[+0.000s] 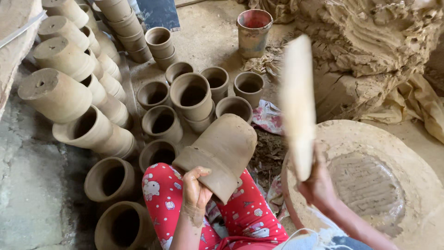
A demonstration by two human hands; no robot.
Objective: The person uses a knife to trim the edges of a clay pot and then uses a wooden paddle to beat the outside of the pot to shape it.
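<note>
My left hand grips the rim of a brown unfired clay pot, which rests tilted on my knee in red patterned trousers, its closed bottom pointing up and away. My right hand holds a flat pale wooden paddle raised upright above the pot's right side, blurred, not touching the clay.
Several similar clay pots stand on the floor ahead; more lie stacked on their sides at the left. A round potter's wheel sits at the right. A big mound of raw clay and a clay-smeared bucket are behind.
</note>
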